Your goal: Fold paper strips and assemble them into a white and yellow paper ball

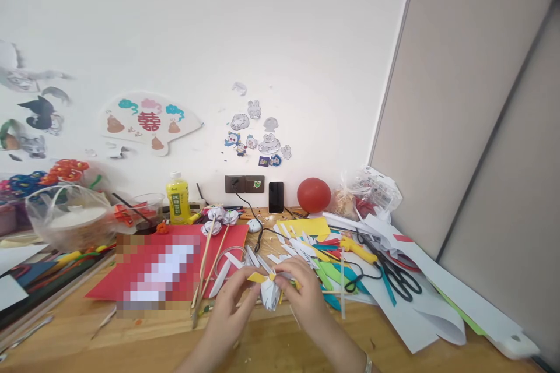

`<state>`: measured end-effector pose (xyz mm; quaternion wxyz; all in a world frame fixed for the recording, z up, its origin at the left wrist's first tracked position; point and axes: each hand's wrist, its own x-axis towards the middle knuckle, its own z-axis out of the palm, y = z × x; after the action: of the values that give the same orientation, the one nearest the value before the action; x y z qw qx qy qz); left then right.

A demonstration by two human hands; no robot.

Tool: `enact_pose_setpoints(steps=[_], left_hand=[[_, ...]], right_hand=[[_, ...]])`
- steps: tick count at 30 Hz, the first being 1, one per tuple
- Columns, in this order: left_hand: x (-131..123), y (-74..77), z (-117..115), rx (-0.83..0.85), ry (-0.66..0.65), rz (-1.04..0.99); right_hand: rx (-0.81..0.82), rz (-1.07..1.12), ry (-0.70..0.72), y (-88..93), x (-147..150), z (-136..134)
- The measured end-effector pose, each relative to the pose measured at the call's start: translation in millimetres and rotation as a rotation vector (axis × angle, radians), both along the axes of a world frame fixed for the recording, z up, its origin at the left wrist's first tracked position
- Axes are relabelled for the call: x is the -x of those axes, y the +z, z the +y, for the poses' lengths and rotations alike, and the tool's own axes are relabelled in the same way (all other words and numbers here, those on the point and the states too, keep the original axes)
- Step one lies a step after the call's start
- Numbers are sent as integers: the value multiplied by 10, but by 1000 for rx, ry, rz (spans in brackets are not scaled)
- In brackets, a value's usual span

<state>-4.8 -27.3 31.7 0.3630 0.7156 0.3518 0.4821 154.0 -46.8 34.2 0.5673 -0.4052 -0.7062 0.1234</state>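
Bud [270, 296]: one, white folded paper, near side of the table [149, 344], held up between the two hands, its lower end hanging free below the fingertips. A yellow strip [256, 277] crosses its top.

Left hand [233, 306]: thumb and fingers closed in a pinch at the bud's upper left, by the strip. Right hand [303, 294]: likewise pinched, at the upper right; exact contact partly hidden by the fingers.

Handling, as judged: very light; crisp at the folds, easily crushed or torn; dry, not slippery. Best held lightly at the gathered top, sparing the loose points below.

Surroundings: left, a red sheet [104, 285], with sticks [203, 261] across its right part, white flowers [230, 217] at their far ends. Right, coloured scraps [322, 271], a yellow glue gun [357, 249], black scissors [399, 281]. Far, a bottle [178, 201], phone [276, 197] and red balloon [314, 195].
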Motion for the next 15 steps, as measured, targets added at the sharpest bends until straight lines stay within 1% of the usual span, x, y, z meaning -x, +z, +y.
enact_pose_setpoints(steps=[5,8,12,15], left_hand=[[71,6,-35,-276,52,219],[89,-26,-36,-443,73,312],[116,-106,-6,-644,72,352],[130,-135,8,-718,72,348]], right_hand=[[-128,-63,11,18,-3,-15],[-196,-73,-9,4,-4,-11],[-237,-83,-27,-17,-3,1],[-253,-86,-16,-27,-3,5]])
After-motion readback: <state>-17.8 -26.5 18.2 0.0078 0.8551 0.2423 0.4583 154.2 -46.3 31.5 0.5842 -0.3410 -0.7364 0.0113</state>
